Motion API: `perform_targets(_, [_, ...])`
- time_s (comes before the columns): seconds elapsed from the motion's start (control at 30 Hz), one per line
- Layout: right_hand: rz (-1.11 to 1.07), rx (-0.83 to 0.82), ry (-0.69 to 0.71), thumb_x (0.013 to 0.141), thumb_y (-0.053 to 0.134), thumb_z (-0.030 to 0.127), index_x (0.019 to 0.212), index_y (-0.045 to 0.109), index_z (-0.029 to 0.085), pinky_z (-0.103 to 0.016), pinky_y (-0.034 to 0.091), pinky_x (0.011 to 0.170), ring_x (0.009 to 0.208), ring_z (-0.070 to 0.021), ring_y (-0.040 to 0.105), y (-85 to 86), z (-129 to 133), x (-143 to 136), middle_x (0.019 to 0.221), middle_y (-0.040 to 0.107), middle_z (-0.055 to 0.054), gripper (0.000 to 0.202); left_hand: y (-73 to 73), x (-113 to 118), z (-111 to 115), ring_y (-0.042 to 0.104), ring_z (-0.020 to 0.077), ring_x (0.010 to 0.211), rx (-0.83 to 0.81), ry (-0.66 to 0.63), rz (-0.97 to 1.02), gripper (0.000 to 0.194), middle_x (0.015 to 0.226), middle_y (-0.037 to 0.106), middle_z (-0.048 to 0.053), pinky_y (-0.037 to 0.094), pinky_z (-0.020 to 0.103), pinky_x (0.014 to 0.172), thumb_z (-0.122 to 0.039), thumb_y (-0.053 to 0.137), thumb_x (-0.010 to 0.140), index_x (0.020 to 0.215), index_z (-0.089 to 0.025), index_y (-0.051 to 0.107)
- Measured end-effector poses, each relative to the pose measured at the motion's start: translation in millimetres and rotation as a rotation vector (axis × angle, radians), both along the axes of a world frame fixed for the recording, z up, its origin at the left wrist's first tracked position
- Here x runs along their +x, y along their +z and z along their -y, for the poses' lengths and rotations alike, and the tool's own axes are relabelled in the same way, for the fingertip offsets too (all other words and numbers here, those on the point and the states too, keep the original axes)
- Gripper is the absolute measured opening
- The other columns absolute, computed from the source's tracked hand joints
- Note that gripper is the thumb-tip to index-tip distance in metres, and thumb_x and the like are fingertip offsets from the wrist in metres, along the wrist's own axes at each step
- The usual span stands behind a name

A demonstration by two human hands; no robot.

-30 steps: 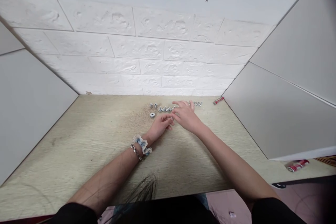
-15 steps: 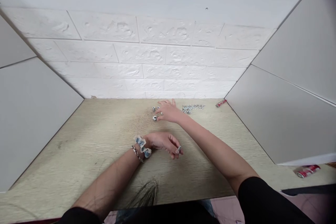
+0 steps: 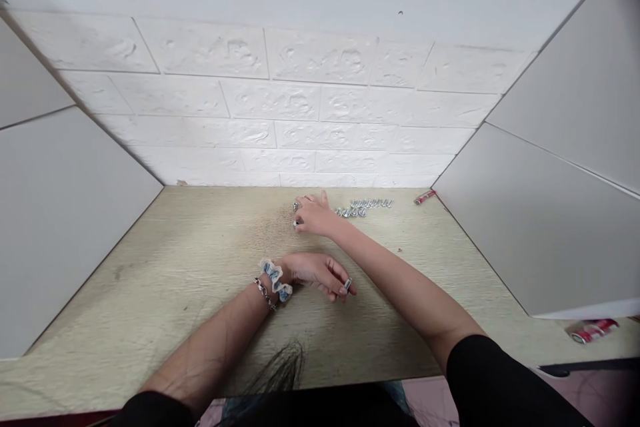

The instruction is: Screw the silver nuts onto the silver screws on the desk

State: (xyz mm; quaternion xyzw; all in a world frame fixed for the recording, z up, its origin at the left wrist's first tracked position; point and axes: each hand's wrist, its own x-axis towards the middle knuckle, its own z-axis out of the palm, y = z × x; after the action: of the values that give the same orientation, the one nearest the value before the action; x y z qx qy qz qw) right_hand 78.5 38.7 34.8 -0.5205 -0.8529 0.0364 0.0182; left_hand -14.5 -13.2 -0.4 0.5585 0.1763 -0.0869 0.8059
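My left hand (image 3: 320, 275), with a scrunchie (image 3: 276, 280) and a chain bracelet on its wrist, pinches a small metal piece (image 3: 349, 283) between thumb and fingers. Further back on the wooden table, my right hand (image 3: 316, 215) reaches over a few small metal parts. Its thumb and fingertips are at a round metal part (image 3: 297, 224); whether it is gripped is unclear. Another metal part (image 3: 295, 206) lies by the fingertips, partly covered. Right of this hand are rows of several screws (image 3: 373, 203) and several round metal pieces (image 3: 354, 212).
A red battery (image 3: 425, 197) lies at the table's back right corner, and more red batteries (image 3: 594, 331) are at the right edge. White panels stand left (image 3: 75, 213) and right (image 3: 560, 227); a white brick-pattern wall (image 3: 295, 107) closes the back.
My right hand has shifted slightly left relative to the metal parts, uncovering more of the round pieces beside it. My left hand keeps its pinch. The view has shifted a little.
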Motion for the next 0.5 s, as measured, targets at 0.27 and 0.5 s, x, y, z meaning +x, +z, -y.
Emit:
perform_targets(0.27, [-0.024,-0.043,-0.030,0.075,0.063,0.034,0.090,0.066,0.018,-0.067,0.008,0.101,0.126,-0.0322,0.032,3.5,3.3,0.0,0.138,0.038,-0.014,0.022,-0.1,1.2,-2.2,0.058,0.0074,0.061,-0.016,0.020,-0.057,0.027,0.071,0.067,-0.001,0.047,0.020,0.062,-0.028,0.077,0.059,0.083,-0.017,0.071])
perform_targets(0.5, [-0.054,-0.046,-0.035,0.074,0.065,0.035,0.088,0.065,0.019,-0.067,0.010,0.101,0.125,-0.0315,0.033,1.4,3.1,-1.3,0.136,0.041,-0.013,0.022,2.5,0.7,1.7,0.057,0.0079,0.062,-0.028,0.067,-0.053,0.027,0.070,0.065,-0.001,0.047,0.020,0.063,-0.028,0.077,0.057,0.081,-0.015,0.071])
